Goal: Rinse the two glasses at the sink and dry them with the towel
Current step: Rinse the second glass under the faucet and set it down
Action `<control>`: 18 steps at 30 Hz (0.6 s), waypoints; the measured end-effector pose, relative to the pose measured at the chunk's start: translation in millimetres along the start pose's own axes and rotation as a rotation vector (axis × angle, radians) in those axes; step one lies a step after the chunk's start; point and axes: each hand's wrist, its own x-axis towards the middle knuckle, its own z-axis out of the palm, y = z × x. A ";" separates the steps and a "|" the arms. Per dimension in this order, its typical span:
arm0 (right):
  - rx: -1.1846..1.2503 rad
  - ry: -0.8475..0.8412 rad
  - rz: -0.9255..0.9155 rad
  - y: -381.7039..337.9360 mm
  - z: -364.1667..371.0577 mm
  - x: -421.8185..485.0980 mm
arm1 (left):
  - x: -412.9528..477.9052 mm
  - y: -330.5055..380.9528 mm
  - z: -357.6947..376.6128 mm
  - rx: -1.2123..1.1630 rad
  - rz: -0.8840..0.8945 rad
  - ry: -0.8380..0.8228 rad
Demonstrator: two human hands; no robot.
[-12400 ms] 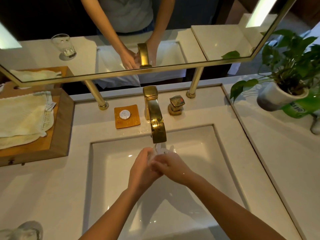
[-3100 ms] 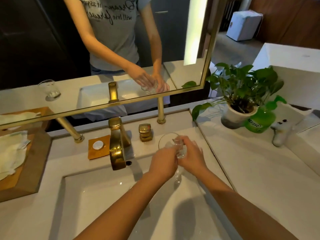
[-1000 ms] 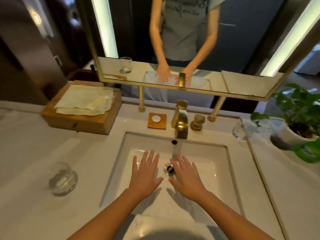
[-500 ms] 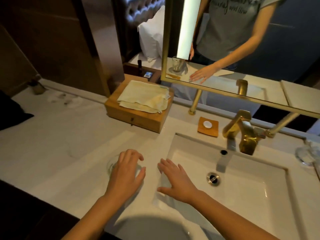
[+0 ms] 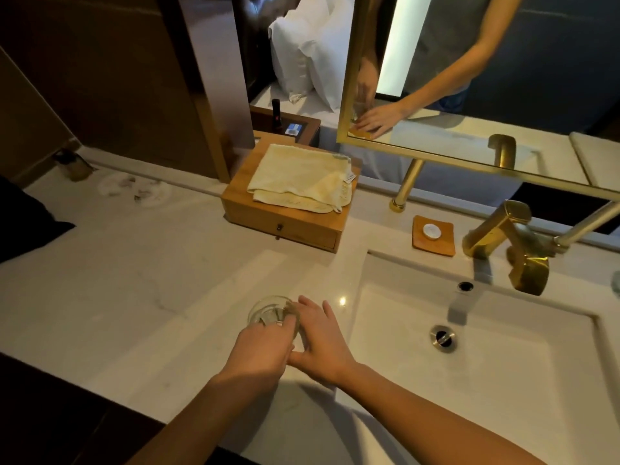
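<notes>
From where I watch, both hands meet at one glass [image 5: 271, 313] on the counter [image 5: 134, 280], just to the left of the sink [image 5: 385, 276]. The glass stands upright, its open rim toward the camera, and its base is hidden behind the hands, so I cannot tell whether it sits on the counter or is a little above it.

The left hand [image 5: 260, 352] comes in from below and grips the near side of the glass, its fingers [image 5: 281, 327] curled round the wall. The right hand [image 5: 323, 344] lies against the right side of the glass; its fingers [image 5: 312, 307] are nearly straight and slightly spread, the tips touching the glass, and the thumb tucks in under the left hand.

The towel [image 5: 302, 179] lies folded on top of a wooden box [image 5: 281, 226] at the back of the counter, well apart from the hands. Right of the box I see a small wooden soap dish [image 5: 433, 234] with a white round piece on it, then the gold faucet [image 5: 503, 236] reaching over the basin. The drain [image 5: 443, 337] shows in the basin floor. A gold-framed mirror [image 5: 349, 78] stands above the counter on gold posts.
</notes>
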 end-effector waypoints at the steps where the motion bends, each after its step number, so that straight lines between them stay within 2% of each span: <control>1: 0.024 0.009 0.015 1.6 -3.0 -2.3 | -1.8 1.7 -1.5 -0.028 -0.001 -0.002; 3: 0.110 -0.009 0.055 6.5 -15.6 -10.7 | -2.9 6.7 -4.3 -0.130 0.010 0.035; 5: 0.226 -0.071 0.107 12.4 -32.7 -21.9 | -2.5 14.1 -7.2 -0.334 0.040 0.109; 8: 0.404 -0.057 0.162 27.8 -63.3 -40.2 | 3.3 35.7 -14.6 -0.799 0.066 0.159; 12: 0.704 0.069 0.300 54.1 -111.6 -68.8 | 16.8 82.6 -33.4 -1.442 0.039 0.068; 13: 0.726 0.095 0.331 59.7 -122.2 -77.3 | 23.5 94.7 -32.9 -1.511 0.026 0.045; 18: 0.710 0.200 0.455 88.9 -157.4 -114.9 | 52.0 153.9 -15.0 -1.535 -0.024 0.000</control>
